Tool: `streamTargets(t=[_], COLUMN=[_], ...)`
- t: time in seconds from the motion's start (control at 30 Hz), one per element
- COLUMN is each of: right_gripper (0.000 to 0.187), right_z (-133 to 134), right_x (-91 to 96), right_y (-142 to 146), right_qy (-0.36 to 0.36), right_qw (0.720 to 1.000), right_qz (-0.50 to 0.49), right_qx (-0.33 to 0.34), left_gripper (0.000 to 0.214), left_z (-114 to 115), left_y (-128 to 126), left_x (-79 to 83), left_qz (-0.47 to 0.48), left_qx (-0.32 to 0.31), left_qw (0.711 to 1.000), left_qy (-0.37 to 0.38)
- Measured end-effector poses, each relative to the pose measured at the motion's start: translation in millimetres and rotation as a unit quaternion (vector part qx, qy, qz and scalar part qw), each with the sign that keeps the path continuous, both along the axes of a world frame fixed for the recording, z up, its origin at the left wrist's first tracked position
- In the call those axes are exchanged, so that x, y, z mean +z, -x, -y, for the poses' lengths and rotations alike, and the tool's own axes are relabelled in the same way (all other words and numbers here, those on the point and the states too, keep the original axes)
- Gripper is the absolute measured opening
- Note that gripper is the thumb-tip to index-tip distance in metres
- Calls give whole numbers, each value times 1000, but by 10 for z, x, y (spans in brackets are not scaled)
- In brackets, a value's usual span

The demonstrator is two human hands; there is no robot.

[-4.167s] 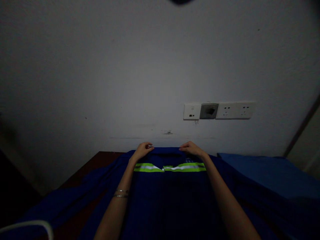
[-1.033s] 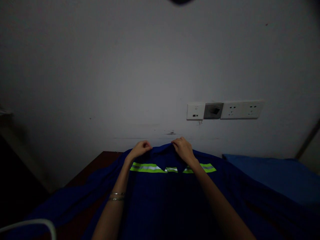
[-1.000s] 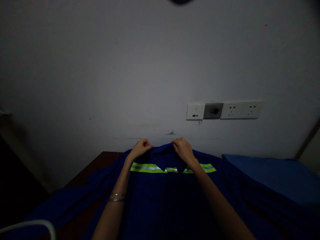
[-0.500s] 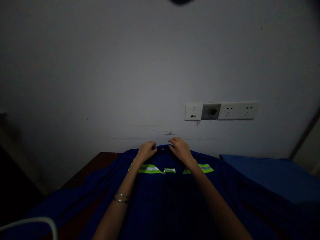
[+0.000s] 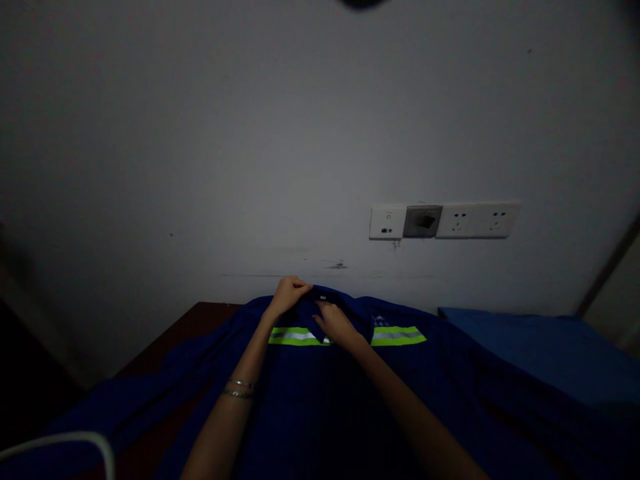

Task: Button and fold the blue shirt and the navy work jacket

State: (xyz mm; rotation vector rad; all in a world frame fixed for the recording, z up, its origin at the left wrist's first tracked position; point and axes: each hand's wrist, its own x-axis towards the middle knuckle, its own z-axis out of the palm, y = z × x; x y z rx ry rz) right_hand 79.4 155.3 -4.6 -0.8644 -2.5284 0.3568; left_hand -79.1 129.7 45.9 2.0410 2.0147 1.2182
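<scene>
collar (image 5: 357, 309), lying crosswise, is pinched by left hand (image 5: 291, 293). right hand (image 5: 337, 324) is seen over collar's opening; grip cannot be told.

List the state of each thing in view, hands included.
Blue jacket, laid out, sleeves spread to both sides
Collar, open, its flaps apart
Left hand, pinching the collar's edge
Right hand, at the collar opening; grip unclear
Reflective band, partly covered
White sockets, nothing plugged in
Grey wall fitting, too dark to tell
Blue cloth, lying at the right
</scene>
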Motion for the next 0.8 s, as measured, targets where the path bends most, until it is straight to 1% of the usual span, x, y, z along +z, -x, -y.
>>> streamTargets(t=[0.07,0.13,0.2,0.3,0.37,0.47,0.53,0.6,0.7,0.77,0.8], right_gripper=[39,33,26,18,14,9,10,11,12,16,19], right_z=[-25,-22,-1,30,42,61,80,95,63,-15,-72], right_x=[-42,-46,-17,48,72,82,122,231,498,655,701], right_y=[10,22,27,15,3,-12,-40,-110,-312,-479,-554], right_qy=[2,2,13,41,56,64,62,53,28,-2,-23], right_qw=[1000,1000,999,997,994,992,993,994,998,999,996], right_qz=[-19,-18,-6,22,49,77,83,83,54,19,-1], right_qx=[21,23,29,63,75,72,65,54,17,-47,-85], left_gripper=[31,30,30,31,33,35,35,36,37,37,37], left_z=[0,-4,-10,-8,3,21,25,21,8,2,1], left_y=[3,14,28,40,33,6,-17,-35,-53,-63,-70], left_x=[8,9,11,23,37,56,61,57,41,31,29], left_qz=[27,56,82,107,118,129,131,126,116,106,100], left_qx=[-5,-1,17,39,48,63,67,62,50,48,48], left_qw=[1000,998,996,992,990,988,987,988,990,991,991], left_qy=[-1,-9,-25,-50,-59,-61,-62,-64,-68,-70,-72])
